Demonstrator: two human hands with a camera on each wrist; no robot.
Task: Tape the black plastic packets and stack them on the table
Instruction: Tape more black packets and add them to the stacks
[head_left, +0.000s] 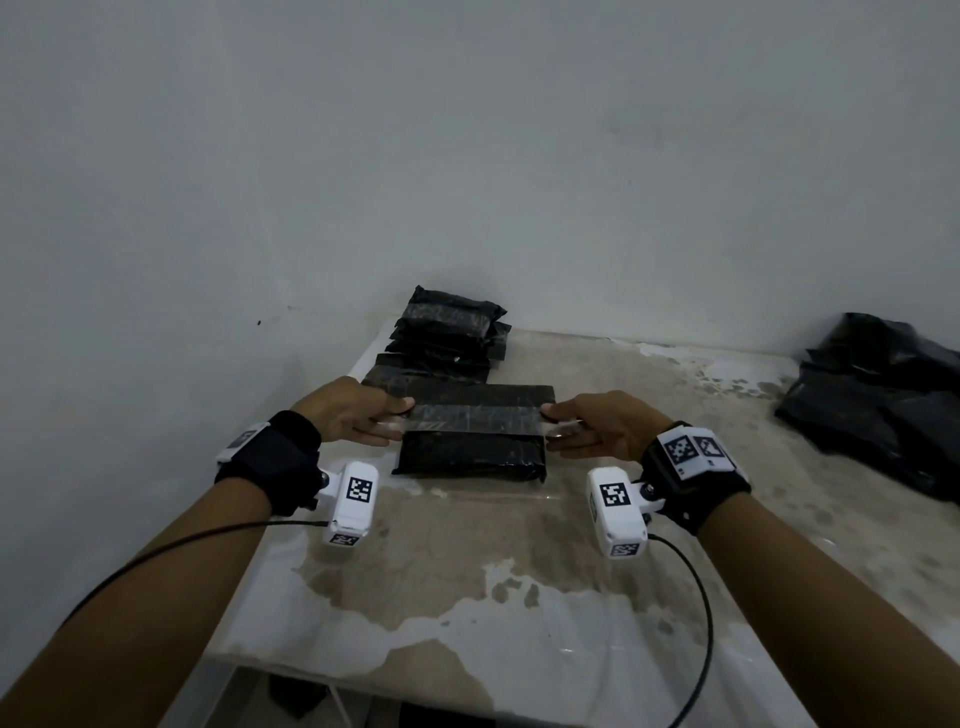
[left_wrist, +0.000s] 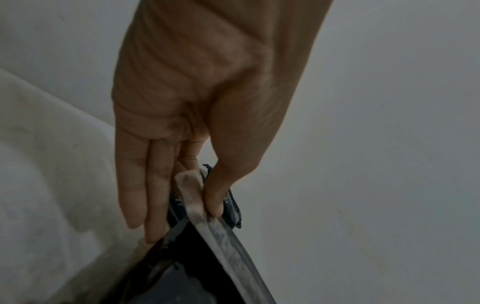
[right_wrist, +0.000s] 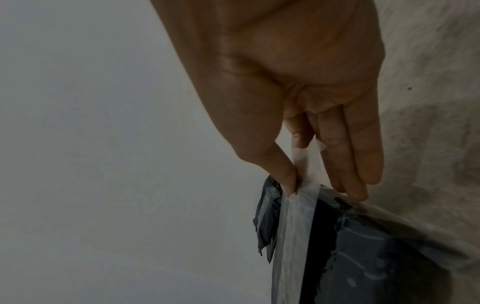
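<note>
**Tape stretched over the packet**

We pinch a clear tape strip (head_left: 475, 418) at both ends, left hand (head_left: 358, 413) and right hand (head_left: 597, 428), across the black packet (head_left: 470, 457) lying between them on the worktop (head_left: 519, 571). Taped packets (head_left: 447, 332) sit stacked behind. No writing reads.

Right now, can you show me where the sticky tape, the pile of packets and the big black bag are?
tape strip (head_left: 475, 417), head view, its middle.
stacked packets (head_left: 451, 317), head view, top packet.
black bag (head_left: 883, 400), head view, its middle.
</note>
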